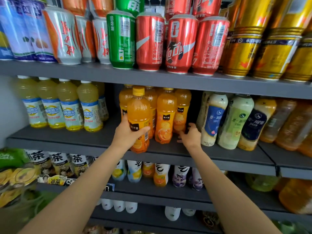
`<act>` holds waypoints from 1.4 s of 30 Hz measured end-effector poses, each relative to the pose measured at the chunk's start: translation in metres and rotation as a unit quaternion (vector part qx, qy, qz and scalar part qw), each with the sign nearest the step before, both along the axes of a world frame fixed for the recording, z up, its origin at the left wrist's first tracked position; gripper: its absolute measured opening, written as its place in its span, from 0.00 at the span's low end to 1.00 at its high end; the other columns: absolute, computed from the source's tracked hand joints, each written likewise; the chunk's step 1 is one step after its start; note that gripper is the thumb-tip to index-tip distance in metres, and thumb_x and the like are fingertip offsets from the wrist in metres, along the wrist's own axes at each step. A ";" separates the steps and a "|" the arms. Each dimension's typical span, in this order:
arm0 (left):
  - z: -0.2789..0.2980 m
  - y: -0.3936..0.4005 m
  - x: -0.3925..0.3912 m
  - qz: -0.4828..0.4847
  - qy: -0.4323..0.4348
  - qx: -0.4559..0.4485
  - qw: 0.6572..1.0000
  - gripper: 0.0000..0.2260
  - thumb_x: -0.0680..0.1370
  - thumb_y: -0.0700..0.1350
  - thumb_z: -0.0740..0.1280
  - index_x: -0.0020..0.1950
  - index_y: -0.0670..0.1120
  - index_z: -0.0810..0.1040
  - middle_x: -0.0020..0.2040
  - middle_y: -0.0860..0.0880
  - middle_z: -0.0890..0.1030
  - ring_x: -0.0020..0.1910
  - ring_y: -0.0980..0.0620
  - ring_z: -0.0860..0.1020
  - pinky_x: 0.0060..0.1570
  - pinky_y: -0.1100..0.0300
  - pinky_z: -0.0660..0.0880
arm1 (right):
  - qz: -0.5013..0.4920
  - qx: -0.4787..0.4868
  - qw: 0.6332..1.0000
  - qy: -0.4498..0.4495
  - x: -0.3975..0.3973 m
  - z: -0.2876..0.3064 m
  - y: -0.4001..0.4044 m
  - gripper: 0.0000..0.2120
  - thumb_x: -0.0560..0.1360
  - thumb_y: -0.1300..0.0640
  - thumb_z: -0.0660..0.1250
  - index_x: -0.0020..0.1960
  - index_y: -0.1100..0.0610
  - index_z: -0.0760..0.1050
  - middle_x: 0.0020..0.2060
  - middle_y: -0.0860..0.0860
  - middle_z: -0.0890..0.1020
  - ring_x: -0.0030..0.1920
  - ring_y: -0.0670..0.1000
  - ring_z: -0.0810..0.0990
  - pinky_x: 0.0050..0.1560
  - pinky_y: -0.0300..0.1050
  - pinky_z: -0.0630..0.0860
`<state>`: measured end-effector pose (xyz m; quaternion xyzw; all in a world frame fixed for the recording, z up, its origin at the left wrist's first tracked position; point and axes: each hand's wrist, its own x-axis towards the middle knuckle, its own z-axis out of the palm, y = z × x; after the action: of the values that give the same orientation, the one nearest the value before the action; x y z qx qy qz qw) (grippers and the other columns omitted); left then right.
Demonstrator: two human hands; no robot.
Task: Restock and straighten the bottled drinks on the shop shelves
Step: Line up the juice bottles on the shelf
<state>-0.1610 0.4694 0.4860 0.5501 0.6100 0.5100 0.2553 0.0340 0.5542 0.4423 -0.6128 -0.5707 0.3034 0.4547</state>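
1. Nearest the camera, two bare forearms reach up and forward to the middle shelf, so both grips are working the same cluster of orange juice bottles.

2. The left hand is a closed grip: its thumb crosses the label of the front orange juice bottle and its fingers curl round the far side. The bottle stands upright at the shelf's front edge, its base just below that grip. I judge it is being set down or slid into line, held low for steadiness.

3. The right hand has its fingers curled against the lower part of the rear orange juice bottle, just above and left of that grip. Whether it truly clasps the bottle or only nudges it I cannot tell; the fingertips are hidden behind it.

4. Between the two grips stands the middle orange juice bottle, untouched, with more of the same behind it, so this lane seems to be filling front to back.

5. Left of the left grip, well apart, is a tidy row of pale lemon drink bottles. Just right of the right grip, milk tea bottles lean; they probably want straightening next.

6. Farthest up, above both grips, red cola cans and a green can fill the upper shelf.
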 end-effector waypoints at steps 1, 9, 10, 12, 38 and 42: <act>0.001 -0.003 0.001 0.002 -0.013 0.002 1.000 0.31 0.69 0.49 0.74 0.68 0.50 0.65 0.63 0.48 0.75 0.63 0.48 0.73 0.63 0.49 0.70 | -0.010 0.024 1.000 0.006 0.001 0.003 -0.008 0.21 0.76 0.63 0.64 0.67 0.64 0.65 0.58 0.59 0.76 0.40 0.56 0.81 0.41 0.48 0.80; 0.006 -0.008 0.063 -0.110 -0.078 0.006 0.991 0.24 0.68 0.45 0.75 0.62 0.48 0.71 0.55 0.51 0.78 0.55 0.53 0.76 0.54 0.58 0.73 | 0.284 0.090 0.953 -0.050 0.018 0.061 -0.053 0.19 0.72 0.75 0.61 0.61 0.63 0.70 0.54 0.55 0.78 0.55 0.51 0.77 0.58 0.44 0.75; 0.004 -0.006 0.072 -0.121 -0.071 0.006 0.990 0.26 0.68 0.46 0.75 0.63 0.47 0.71 0.57 0.50 0.78 0.57 0.52 0.76 0.56 0.56 0.73 | 0.309 0.082 0.945 -0.067 0.023 0.061 -0.055 0.21 0.72 0.75 0.62 0.62 0.62 0.68 0.55 0.55 0.77 0.56 0.51 0.77 0.59 0.43 0.74; 0.001 0.001 0.087 -0.129 -0.061 0.010 0.990 0.28 0.67 0.47 0.76 0.65 0.47 0.70 0.58 0.48 0.78 0.58 0.51 0.76 0.60 0.51 0.73 | 0.320 0.052 0.943 -0.079 0.038 0.055 -0.057 0.24 0.71 0.72 0.64 0.64 0.60 0.65 0.57 0.56 0.76 0.58 0.54 0.77 0.60 0.47 0.75; -0.027 0.032 0.069 0.054 0.167 -0.048 0.983 0.23 0.75 0.53 0.67 0.65 0.42 0.68 0.59 0.45 0.77 0.58 0.44 0.76 0.52 0.53 0.72 | -0.004 0.042 0.986 -0.164 0.015 0.017 -0.018 0.34 0.65 0.51 0.76 0.64 0.61 0.65 0.59 0.58 0.71 0.60 0.57 0.72 0.60 0.49 0.68; -0.028 0.038 0.085 0.104 0.162 -0.076 0.978 0.28 0.73 0.56 0.68 0.65 0.40 0.65 0.61 0.42 0.73 0.61 0.42 0.72 0.51 0.51 0.73 | -0.009 0.051 0.989 -0.140 0.011 0.015 -0.021 0.29 0.67 0.54 0.76 0.62 0.61 0.67 0.58 0.57 0.76 0.58 0.56 0.75 0.52 0.42 0.69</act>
<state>-0.0765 0.5075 0.4580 0.5384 0.7339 0.3900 0.1394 0.0455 0.5336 0.4575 -0.6302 -0.6381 0.1813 0.4036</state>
